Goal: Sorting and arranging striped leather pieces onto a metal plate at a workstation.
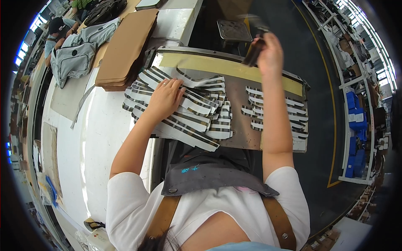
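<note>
Many plaid strips with white backing lie overlapped in a fanned pile on a metal-topped work surface. My left hand rests palm down on the upper part of this pile, fingers together. One curled strip stands up just beyond its fingertips. Raised over the far edge of the surface, my right hand is closed around the dark handle of a tool; motion blurs its upper end, so its kind is unclear. Smaller plaid pieces lie in rows at the right, partly behind my right forearm.
A stack of brown sheets and a grey backpack sit on the left table. A metal-topped stool stands beyond the work surface. Shelving with blue bins lines the right. A co-worker is at upper left.
</note>
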`<state>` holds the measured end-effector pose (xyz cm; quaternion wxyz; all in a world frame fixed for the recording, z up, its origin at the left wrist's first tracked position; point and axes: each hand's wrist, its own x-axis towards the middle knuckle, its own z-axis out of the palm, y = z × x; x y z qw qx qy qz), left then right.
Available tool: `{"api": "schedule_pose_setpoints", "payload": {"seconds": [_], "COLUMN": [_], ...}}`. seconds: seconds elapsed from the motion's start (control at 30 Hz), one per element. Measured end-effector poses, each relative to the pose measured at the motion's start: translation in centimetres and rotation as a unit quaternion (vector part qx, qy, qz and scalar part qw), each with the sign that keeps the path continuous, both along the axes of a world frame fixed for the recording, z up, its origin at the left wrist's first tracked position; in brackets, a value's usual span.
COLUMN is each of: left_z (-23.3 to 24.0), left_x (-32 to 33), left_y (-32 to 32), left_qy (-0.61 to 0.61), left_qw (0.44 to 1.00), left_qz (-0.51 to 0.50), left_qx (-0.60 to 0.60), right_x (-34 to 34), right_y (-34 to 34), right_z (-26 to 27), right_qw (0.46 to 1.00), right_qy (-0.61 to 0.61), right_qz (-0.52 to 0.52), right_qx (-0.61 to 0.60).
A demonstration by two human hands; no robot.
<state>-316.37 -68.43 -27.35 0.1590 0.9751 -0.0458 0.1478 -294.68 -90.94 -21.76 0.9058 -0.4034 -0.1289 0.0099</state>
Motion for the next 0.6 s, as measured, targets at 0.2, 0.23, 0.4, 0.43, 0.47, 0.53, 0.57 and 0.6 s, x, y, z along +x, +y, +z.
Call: {"api": "schedule_pose_setpoints", "payload": {"seconds": [0.2,0.23,0.4,0.43,0.47,0.53,0.57,0.6], "left_z": [0.6,0.9,1.8,1.6,0.6,-0.9,-1.6,-1.4], "left_x": [2.7,3.3,6.9,7.6,8.4,10.2,10.7,10.9], "left_y": [-0.5,-1.0,-4.7,-5.2,-5.2,-5.8,-5.7,-5.8], "left_qy": [-0.086,-0.089,-0.091,-0.072,-0.074,-0.117,-0.119,-0.039], "left_qw": [0.995,0.995,0.994,0.991,0.992,0.985,0.985,0.993], "left_qz": [0.039,0.039,-0.06,-0.109,-0.106,-0.064,-0.064,-0.032], "left_qx": [-0.011,-0.014,0.013,0.003,0.003,0.108,0.108,0.111], "right_x": [-0.8,-1.4,-3.1,-3.5,-4.0,-4.2,-4.1,-3.8], "right_y": [-4.0,-4.0,-4.3,-4.2,-4.1,-4.4,-4.6,-4.8], "right_z": [-4.1,-5.4,-7.4,-7.5,-7.5,-8.0,-8.2,-8.0], "right_qw": [0.548,0.486,0.527,0.537,0.521,0.523,0.528,0.555], "right_qy": [-0.485,-0.474,-0.465,-0.456,-0.434,-0.434,-0.433,-0.401], "right_qz": [-0.149,-0.054,-0.074,-0.09,-0.081,-0.088,-0.092,-0.053], "right_qx": [-0.665,-0.732,-0.707,-0.704,-0.731,-0.728,-0.725,-0.727]}}
